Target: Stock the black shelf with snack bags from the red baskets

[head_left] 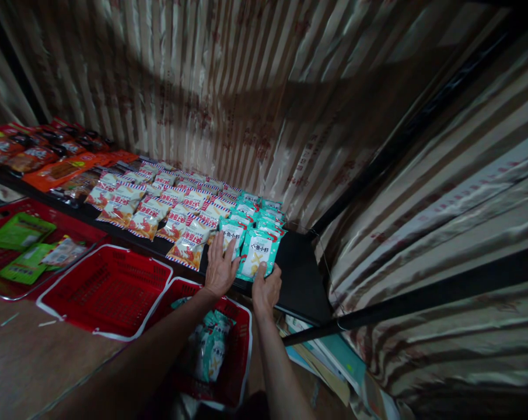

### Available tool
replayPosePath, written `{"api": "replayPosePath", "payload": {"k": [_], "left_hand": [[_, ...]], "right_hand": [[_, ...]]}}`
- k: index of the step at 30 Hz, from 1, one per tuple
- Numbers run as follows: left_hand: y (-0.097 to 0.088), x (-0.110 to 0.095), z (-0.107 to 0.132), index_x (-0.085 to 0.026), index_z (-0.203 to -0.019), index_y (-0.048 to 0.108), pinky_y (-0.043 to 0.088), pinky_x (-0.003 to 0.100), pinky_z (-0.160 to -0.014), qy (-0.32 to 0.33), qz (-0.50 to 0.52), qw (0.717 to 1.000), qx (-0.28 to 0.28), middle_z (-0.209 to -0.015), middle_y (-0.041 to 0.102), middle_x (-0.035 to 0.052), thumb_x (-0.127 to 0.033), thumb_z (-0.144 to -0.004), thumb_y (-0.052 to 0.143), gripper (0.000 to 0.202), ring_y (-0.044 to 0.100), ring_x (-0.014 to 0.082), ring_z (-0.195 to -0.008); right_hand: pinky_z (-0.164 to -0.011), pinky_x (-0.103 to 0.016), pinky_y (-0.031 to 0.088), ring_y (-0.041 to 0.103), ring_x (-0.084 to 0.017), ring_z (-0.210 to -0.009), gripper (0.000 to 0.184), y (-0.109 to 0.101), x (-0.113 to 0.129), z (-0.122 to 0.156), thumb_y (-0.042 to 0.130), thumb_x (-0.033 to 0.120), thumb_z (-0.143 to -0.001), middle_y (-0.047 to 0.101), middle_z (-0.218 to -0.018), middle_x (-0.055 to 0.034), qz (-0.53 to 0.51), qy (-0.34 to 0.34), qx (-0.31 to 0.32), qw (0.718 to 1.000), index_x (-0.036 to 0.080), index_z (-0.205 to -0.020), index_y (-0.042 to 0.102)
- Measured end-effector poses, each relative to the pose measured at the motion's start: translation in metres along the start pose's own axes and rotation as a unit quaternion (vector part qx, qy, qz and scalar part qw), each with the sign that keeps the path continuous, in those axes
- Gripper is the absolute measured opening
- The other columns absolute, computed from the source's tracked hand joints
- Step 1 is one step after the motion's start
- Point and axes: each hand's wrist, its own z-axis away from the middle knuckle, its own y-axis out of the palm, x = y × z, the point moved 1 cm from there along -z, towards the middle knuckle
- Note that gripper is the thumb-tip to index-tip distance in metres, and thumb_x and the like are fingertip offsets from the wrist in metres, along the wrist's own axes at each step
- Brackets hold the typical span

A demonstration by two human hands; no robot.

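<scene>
At the right end of the black shelf (pixel 299 274), teal-and-white snack bags stand in rows. My right hand (pixel 266 287) grips the lower right corner of the front teal snack bag (pixel 255 252), thumb on its face and fingers at its edge. Fingers extended, my left hand (pixel 220 269) lies against another teal bag (pixel 231 230) just to the left. Left of these are several red-and-white snack bags (pixel 150 214) in rows. Below my forearms, a red basket (pixel 248 344) holds more teal bags (pixel 212 350), partly hidden by my left arm.
A second red basket (pixel 110 289) stands to the left, with a third basket (pixel 77 224) holding green packets (pixel 25 262) beyond it. Orange packs (pixel 66 169) line the shelf's left end. Black posts (pixel 377 154) and striped curtain (pixel 228 87) bound the right and back.
</scene>
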Motion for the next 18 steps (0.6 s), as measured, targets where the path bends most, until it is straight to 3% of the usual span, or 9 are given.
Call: {"api": "replayPosePath", "payload": {"k": [9,18], "left_hand": [[-0.0018,0.0013,-0.0004,-0.019,-0.14,0.032,0.025,0.052,-0.111,0.01,0.015,1.0,0.006,-0.154,0.015,0.0159,-0.034,-0.09,0.045,0.054,0.01,0.0288,-0.142],[-0.0061,-0.0009,-0.0016,-0.016,-0.14,0.033,0.021,0.053,-0.111,0.019,0.022,0.999,0.027,-0.153,0.015,0.0189,-0.041,-0.085,0.053,0.064,0.008,0.0305,-0.142]], "right_hand": [[-0.089,-0.04,0.037,0.05,-0.032,-0.113,0.061,0.0014,0.0017,0.0018,0.028,0.054,-0.086,0.058,-0.119,-0.0218,0.012,-0.027,-0.01,1.0,0.009,-0.124,0.047],[-0.087,-0.042,0.037,0.055,-0.033,-0.106,0.061,0.0086,0.0035,0.0033,0.023,0.053,-0.088,0.062,-0.111,-0.0234,0.05,-0.041,-0.035,0.997,0.009,-0.121,0.05]]}}
